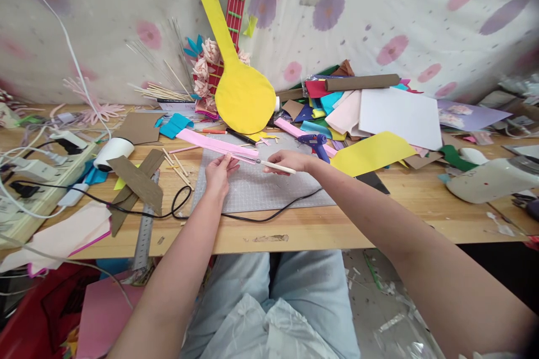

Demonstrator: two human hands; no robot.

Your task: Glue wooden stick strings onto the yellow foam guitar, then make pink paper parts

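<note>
My left hand [219,175] pinches a long pink strip [202,141] near its right end. In my right hand [288,161] is a pair of scissors [275,167] with pale handles, fingers wrapped round them. Their blades lie along the strip at its right end, where it looks split lengthwise. Both hands are above a grey cutting mat [261,196]. Just behind my right hand rests a blue glue gun [315,145], on or against another pink strip [287,127]. A yellow lute-shaped piece [245,95] leans upright behind the mat.
A power strip [46,179] with cables fills the left side. Brown strips [138,185] and a metal ruler [145,230] lie nearer. Coloured sheets [337,106] pile up at the back right, with a yellow sheet [373,153] in front. A black cable [269,219] crosses the mat's near edge.
</note>
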